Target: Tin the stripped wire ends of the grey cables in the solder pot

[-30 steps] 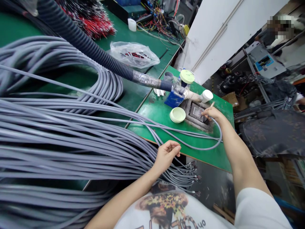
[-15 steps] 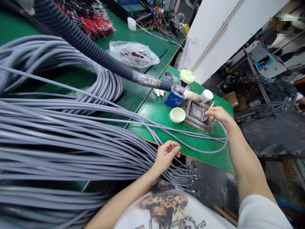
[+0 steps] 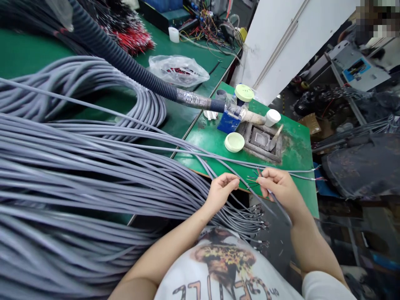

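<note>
My right hand [image 3: 277, 188] is closed round the end of a grey cable [image 3: 283, 209], over the near edge of the green bench. From the fingers, thin stripped wires [image 3: 251, 180] fan out to the left. Just left of these wire tips is my left hand [image 3: 222, 191], thumb and fingers pinched, with nothing visible between them. It hovers beside a thick bundle of grey cables [image 3: 150, 187]. Beyond the hands, a square solder pot [image 3: 259, 141] with a shiny surface is set in the bench, and a flat scraper [image 3: 276, 137] leans on its right side.
A pale green tub [image 3: 234, 143], a white cup [image 3: 273, 117] and a lidded jar [image 3: 244, 93] surround the pot. A ribbed hose [image 3: 150, 83] crosses above the cables to a blue box [image 3: 228, 122]. Cable ends [image 3: 256, 216] hang past the bench edge.
My right hand has come back from the pot toward my left hand, bringing the cable end with it. The scraper now shows unobstructed. My left hand stays in nearly the same place.
</note>
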{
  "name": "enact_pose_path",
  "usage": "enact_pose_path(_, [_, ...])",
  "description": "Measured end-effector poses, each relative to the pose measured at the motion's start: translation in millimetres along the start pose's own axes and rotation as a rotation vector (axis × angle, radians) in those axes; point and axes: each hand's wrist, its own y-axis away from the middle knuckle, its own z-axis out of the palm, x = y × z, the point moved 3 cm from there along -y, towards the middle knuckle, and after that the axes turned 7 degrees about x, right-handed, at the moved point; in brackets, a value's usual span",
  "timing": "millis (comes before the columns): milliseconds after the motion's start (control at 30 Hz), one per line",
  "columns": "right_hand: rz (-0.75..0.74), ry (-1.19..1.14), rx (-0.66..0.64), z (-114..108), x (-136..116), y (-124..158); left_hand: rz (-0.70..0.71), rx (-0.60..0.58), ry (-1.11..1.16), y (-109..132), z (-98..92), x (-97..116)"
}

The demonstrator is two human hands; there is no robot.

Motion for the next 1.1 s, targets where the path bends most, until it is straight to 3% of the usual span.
enact_pose_path(400, [-0.01, -0.052, -0.08, 20.1, 17.1, 12.6, -0.036, -0.147, 0.142, 27.7, 8.0, 11.3])
enact_pose_path(833, [0.01, -0.008, -0.177, 34.5, 23.7, 16.2, -0.052, -0.023, 0.077, 31.0, 12.1, 20.7])
enact_pose_path(1100, [-0.017, -0.01, -0.157, 37.9, 23.9, 16.9, -0.075, 0.01, 0.122, 28.2, 10.4, 18.1])
